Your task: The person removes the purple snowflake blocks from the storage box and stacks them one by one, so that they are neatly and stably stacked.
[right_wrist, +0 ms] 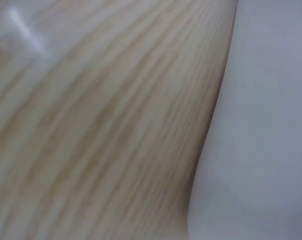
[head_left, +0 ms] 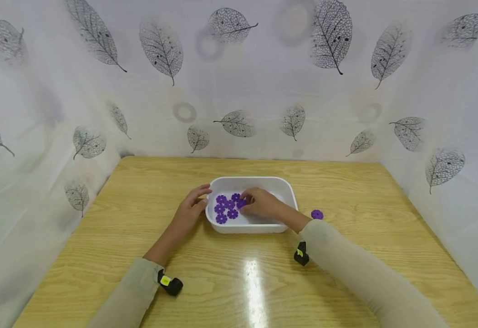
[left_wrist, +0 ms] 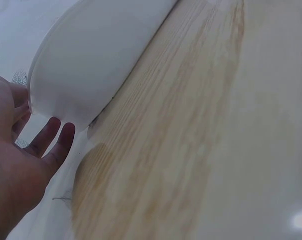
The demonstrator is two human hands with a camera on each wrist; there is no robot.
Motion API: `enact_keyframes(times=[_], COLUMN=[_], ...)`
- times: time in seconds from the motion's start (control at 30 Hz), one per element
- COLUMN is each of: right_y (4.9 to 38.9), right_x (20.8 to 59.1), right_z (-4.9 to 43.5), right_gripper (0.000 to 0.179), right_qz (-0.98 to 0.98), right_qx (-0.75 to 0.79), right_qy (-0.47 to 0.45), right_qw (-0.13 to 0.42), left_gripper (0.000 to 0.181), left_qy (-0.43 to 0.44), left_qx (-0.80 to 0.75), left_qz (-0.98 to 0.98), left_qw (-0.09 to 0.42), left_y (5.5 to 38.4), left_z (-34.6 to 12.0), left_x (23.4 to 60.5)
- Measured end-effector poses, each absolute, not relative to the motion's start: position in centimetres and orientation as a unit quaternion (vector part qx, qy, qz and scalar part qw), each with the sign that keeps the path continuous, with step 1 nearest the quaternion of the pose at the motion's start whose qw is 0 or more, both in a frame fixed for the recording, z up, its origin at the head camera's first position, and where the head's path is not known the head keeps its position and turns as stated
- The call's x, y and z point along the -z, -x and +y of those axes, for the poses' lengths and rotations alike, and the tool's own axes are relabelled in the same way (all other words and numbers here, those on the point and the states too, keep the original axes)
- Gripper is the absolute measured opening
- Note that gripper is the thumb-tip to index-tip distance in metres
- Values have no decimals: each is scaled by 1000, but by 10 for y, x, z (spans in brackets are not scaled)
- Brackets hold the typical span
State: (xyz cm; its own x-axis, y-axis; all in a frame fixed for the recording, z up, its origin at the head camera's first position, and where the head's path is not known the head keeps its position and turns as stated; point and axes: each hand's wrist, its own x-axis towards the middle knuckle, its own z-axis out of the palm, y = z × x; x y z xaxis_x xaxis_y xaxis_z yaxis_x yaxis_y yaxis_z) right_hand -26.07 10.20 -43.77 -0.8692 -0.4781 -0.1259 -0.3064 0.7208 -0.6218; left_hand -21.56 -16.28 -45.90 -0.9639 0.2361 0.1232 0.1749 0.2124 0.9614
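Note:
A white plastic basin [head_left: 263, 228] stands on the table, with several purple flower-shaped discs [head_left: 221, 208] lying in its left half. My right hand [head_left: 260, 202] reaches into the basin and pinches one purple disc [head_left: 241, 204] between thumb and fingers, beside the others. At the basin's left end, my left hand [head_left: 190, 207] has its fingers spread and relaxed, fingertips right at the rim. The left wrist view shows those fingers [left_wrist: 66, 137] against the basin's outer wall [left_wrist: 91, 55]. In the right wrist view the basin wall [right_wrist: 255, 130] hides the right hand.
One more purple disc [head_left: 317, 214] lies on the wooden table [head_left: 149, 191], right of the basin and close to the right forearm. A white leaf-patterned curtain [head_left: 263, 91] encloses the table at the back and both sides.

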Motion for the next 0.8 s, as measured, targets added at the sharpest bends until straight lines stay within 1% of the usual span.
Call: enact_keyframes(times=[0.17, 0.43, 0.67, 0.8], right_y=[263, 261, 252, 246], right_x=[435, 422, 406, 400], right_z=[102, 109, 122, 132], right_gripper=[38, 41, 38, 36], right_qz=[919, 913, 909, 909], right_qx=[298, 308, 311, 309], right_qy=[230, 250, 266, 273], right_qw=[120, 96, 83, 65], left_gripper=[37, 37, 37, 36], left_qy=[-129, -131, -131, -128], left_qx=[-615, -621, -624, -629], left_qz=[778, 773, 770, 766], left_qw=[26, 26, 27, 28], left_y=[216, 216, 217, 218], left_z=[-163, -162, -162, -163], left_x=[459, 460, 460, 461])
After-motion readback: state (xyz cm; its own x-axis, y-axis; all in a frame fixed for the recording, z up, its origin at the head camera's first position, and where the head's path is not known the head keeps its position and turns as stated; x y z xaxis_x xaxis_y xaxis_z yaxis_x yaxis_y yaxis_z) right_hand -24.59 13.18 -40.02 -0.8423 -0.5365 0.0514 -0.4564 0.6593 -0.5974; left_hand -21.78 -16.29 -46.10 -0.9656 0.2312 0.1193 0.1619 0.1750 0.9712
